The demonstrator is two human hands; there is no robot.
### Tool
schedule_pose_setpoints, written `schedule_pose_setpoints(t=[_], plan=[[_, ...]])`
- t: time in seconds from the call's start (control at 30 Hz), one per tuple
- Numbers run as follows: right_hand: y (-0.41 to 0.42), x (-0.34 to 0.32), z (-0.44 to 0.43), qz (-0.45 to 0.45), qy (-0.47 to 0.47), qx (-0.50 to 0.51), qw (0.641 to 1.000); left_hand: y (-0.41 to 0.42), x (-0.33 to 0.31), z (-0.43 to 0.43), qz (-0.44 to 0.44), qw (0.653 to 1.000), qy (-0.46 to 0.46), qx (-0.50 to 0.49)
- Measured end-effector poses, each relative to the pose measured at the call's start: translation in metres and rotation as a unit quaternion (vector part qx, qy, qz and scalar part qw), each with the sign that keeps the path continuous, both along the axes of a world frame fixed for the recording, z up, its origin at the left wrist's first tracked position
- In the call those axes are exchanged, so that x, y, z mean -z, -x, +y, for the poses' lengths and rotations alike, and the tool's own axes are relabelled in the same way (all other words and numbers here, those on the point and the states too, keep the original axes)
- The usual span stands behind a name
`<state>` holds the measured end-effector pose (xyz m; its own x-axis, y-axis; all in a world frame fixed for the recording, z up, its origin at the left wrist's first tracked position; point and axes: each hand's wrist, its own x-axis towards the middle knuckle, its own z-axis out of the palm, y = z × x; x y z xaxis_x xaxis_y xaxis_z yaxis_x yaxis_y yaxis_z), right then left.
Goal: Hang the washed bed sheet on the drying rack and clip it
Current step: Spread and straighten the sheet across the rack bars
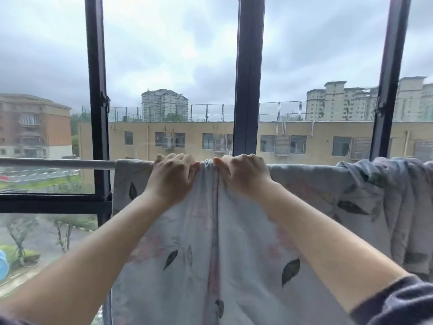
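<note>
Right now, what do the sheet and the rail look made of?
Sheet: thin woven fabric, probably cotton or a blend, matte; it creases and bunches softly, with printed leaves. Rail: likely metal tube, smooth pale coating with a faint sheen; plastic cannot be ruled out.

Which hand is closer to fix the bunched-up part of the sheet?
Probably the right hand: the bunched sheet hangs over the rail on its side; the left hand sits nearer the bare rail.

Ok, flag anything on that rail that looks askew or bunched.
The bed sheet is puckered on the rail between the left hand and right hand, and its right end hangs in a twisted wad instead of flat.
</note>
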<state>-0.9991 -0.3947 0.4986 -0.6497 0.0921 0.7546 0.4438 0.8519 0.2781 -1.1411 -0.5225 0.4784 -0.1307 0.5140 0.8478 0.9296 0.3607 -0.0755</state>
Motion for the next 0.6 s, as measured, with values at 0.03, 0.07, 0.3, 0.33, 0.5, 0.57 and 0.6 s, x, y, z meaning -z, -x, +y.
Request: schedule_pose_setpoints(t=[0.03, 0.07, 0.3, 0.33, 0.5, 0.57, 0.6], plan=[[-0.003, -0.002, 0.001, -0.006, 0.011, -0.01, 1.0, 0.0, 0.0, 0.001, 0.005, 1.0, -0.004, -0.003], [-0.009, -0.003, 0.003, -0.009, 0.024, -0.018, 1.0, -0.002, 0.001, 0.002, 0.009, 1.0, -0.008, -0.003], [-0.098, -0.007, 0.061, 0.047, 0.044, 0.048, 0.997, -0.034, 0.006, 0.033, 0.029, 0.998, -0.038, -0.032], [-0.11, -0.006, 0.07, 0.046, 0.048, 0.075, 0.995, -0.037, 0.006, 0.036, 0.032, 0.998, -0.04, -0.036], [-0.156, 0.001, 0.1, 0.067, 0.101, 0.149, 0.981, -0.043, 0.009, 0.041, 0.04, 0.996, -0.058, -0.05], [-0.161, 0.002, 0.107, 0.074, 0.095, 0.19, 0.974, -0.042, 0.008, 0.039, 0.04, 0.996, -0.063, -0.052], [-0.159, 0.003, 0.109, 0.08, 0.097, 0.204, 0.971, -0.041, 0.008, 0.038, 0.038, 0.996, -0.066, -0.055]])
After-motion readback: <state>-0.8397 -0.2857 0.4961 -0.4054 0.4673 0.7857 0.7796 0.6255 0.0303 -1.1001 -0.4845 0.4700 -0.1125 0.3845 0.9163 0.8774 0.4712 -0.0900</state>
